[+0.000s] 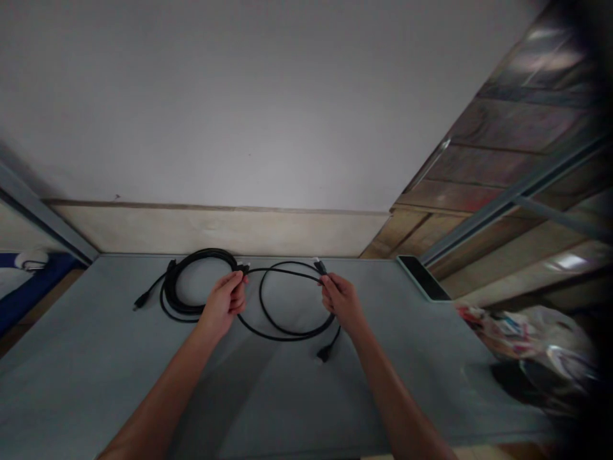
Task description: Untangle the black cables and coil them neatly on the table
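Between my two hands runs a black cable (282,339), looped loosely above and on the grey tabletop. My left hand (227,300) is closed in a pinch on it, with a small plug end poking out by the fingertips. Closed the same way, my right hand (341,299) grips the cable near a connector (320,266) that points up and away. Another connector (324,353) hangs or lies below my right hand. Just left of my left hand lies a thicker coiled black cable (179,305), its plug (141,301) sticking out to the left.
The grey table (287,409) meets a pale wall (239,115) at its back edge. A phone (424,278) lies at the back right corner. Grey metal posts (52,211) rise at both sides. Plastic bags (536,332) and other blurred items sit beyond the right edge.
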A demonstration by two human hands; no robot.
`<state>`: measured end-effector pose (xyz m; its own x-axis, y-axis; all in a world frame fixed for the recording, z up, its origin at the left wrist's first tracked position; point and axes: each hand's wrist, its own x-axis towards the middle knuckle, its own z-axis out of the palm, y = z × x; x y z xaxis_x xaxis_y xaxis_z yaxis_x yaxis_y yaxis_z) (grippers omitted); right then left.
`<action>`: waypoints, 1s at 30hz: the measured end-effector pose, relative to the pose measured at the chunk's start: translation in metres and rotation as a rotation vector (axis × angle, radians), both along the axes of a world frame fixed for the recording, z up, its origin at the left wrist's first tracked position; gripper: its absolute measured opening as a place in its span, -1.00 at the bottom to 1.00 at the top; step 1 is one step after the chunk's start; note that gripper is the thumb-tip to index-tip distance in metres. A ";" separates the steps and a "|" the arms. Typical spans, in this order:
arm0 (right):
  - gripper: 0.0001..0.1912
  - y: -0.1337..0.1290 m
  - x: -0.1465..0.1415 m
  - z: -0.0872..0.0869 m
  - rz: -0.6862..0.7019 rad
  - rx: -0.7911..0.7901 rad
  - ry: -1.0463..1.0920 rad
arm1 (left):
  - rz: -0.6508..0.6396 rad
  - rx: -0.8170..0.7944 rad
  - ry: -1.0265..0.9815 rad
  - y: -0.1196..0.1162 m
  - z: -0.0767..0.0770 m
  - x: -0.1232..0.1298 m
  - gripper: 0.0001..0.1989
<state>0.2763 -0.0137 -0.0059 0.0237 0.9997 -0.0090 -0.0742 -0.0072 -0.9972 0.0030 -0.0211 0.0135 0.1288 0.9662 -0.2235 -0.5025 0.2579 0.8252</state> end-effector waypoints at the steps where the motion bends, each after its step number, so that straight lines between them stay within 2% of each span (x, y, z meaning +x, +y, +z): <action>1: -0.57 0.000 0.003 0.001 0.013 0.001 -0.007 | -0.085 -0.007 0.020 -0.001 0.001 -0.002 -0.67; 3: -0.55 -0.001 0.008 0.002 0.066 -0.016 -0.033 | -0.244 -0.027 0.077 -0.003 0.003 -0.004 -0.67; 5: -0.54 -0.004 0.012 0.003 0.172 -0.071 -0.072 | -0.328 -0.047 0.159 -0.005 0.005 -0.004 -0.66; 7: -0.55 -0.008 0.011 0.004 0.338 -0.149 -0.108 | -0.387 -0.068 0.253 -0.007 0.005 -0.003 -0.61; 10: -0.56 -0.016 -0.002 0.006 0.579 -0.223 -0.181 | -0.547 -0.076 0.358 -0.013 0.005 0.000 -0.50; 12: -0.59 -0.021 -0.017 0.006 0.696 -0.184 -0.285 | -0.657 -0.072 0.413 -0.018 0.003 0.004 -0.45; 15: -0.68 -0.025 -0.039 0.001 0.779 0.020 -0.441 | -0.742 -0.006 0.561 -0.023 -0.001 0.012 -0.48; 18: -0.71 -0.025 -0.049 -0.008 0.741 0.149 -0.527 | -0.660 0.246 0.715 -0.025 -0.003 0.021 -0.63; 20: -0.71 -0.023 -0.046 -0.010 0.725 0.136 -0.534 | -0.564 0.424 0.748 -0.023 -0.002 0.025 -0.73; 22: -0.67 -0.019 -0.039 -0.008 0.709 0.065 -0.489 | -0.487 0.516 0.752 -0.020 0.001 0.026 -0.75; 25: -0.58 -0.014 -0.024 0.000 0.659 -0.125 -0.331 | -0.413 0.467 0.741 -0.014 0.005 0.020 -0.72; 28: -0.59 -0.010 -0.008 0.007 0.663 -0.248 -0.128 | -0.392 0.297 0.666 -0.006 0.006 0.002 -0.67; 30: -0.63 -0.008 0.003 0.010 0.691 -0.282 -0.025 | -0.330 0.187 0.581 -0.001 0.005 -0.013 -0.63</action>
<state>0.2793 -0.0219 0.0036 -0.6059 0.7465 -0.2749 0.0630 -0.2994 -0.9520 -0.0103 -0.0217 0.0181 0.3319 0.9262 -0.1787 0.1148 0.1484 0.9822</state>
